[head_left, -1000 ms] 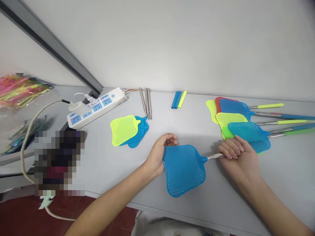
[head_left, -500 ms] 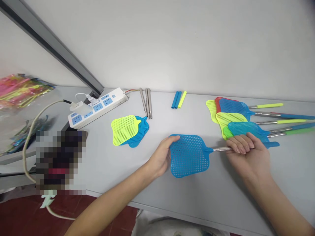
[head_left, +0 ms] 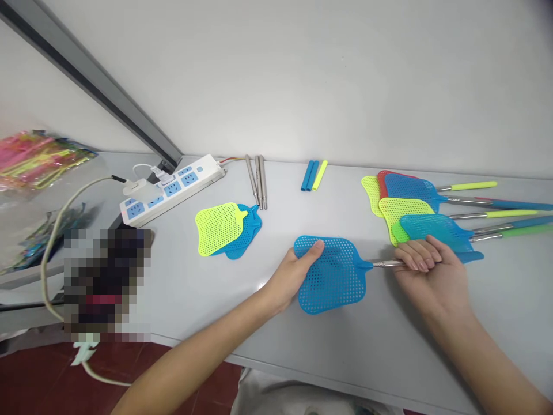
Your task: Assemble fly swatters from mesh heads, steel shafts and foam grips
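I have the left hand (head_left: 300, 274) clamped on the mesh end of a blue fly swatter (head_left: 337, 282), thumb across its upper face, and the right hand (head_left: 432, 276) wrapped around its metal shaft (head_left: 384, 263), so it spans the gap between both grips. Just beyond the right grip I see a pile of coloured fly swatters (head_left: 410, 190). Well left of the left grip, past the white power strip (head_left: 173, 193), a clear plastic bag (head_left: 19, 193) contains pink and yellow pieces, too blurred to name
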Motion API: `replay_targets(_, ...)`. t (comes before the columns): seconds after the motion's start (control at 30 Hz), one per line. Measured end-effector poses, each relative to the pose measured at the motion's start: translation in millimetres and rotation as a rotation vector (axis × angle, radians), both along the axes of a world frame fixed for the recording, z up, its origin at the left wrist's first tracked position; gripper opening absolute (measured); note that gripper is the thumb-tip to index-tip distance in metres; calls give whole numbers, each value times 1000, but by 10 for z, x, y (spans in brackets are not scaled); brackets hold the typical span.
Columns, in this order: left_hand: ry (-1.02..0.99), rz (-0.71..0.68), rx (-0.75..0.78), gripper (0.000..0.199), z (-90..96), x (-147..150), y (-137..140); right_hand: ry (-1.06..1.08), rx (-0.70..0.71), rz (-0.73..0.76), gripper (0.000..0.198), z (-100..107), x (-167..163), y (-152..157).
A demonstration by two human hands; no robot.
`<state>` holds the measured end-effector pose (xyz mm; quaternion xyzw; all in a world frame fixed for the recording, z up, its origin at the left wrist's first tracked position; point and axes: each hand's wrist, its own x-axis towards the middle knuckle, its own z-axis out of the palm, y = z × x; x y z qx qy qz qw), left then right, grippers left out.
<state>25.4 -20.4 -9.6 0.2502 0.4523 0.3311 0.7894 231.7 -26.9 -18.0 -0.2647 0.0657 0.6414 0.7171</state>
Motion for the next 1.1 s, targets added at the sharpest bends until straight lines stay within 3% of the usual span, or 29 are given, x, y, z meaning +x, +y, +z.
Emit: replay_targets(1.1,-50,8,-54,32,-17,15,-26,17,-88,44,34,-7,33,38)
